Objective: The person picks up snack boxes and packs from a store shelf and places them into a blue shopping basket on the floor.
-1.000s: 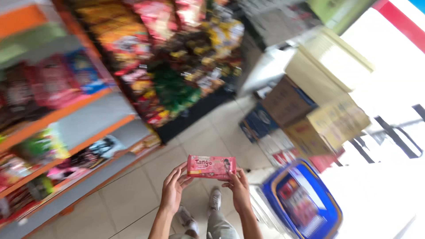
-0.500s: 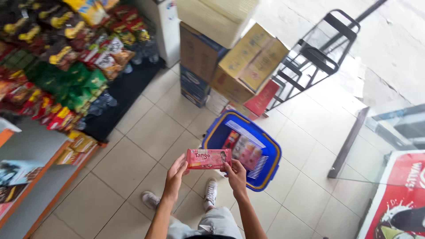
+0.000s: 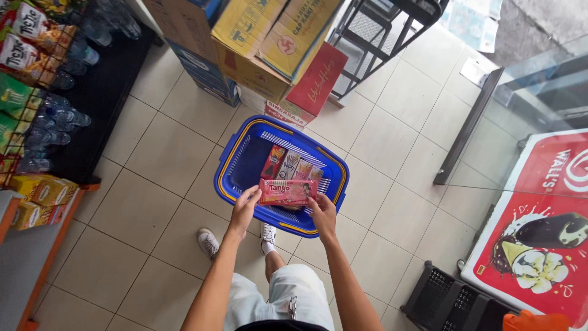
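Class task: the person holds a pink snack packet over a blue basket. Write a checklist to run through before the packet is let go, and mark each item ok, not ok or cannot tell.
1. Both hands grip the flat pink plastic snack packet, left hand and right hand at its ends: ok.
2. Packet is above the blue plastic shopping basket: ok.
3. Basket rests flat on the beige tiled floor: ok.
4. Room inside beside the upright snack boxes: ok.
5. Packet held level: ok.
6. How far the packet hangs above the basket bottom: cannot tell.
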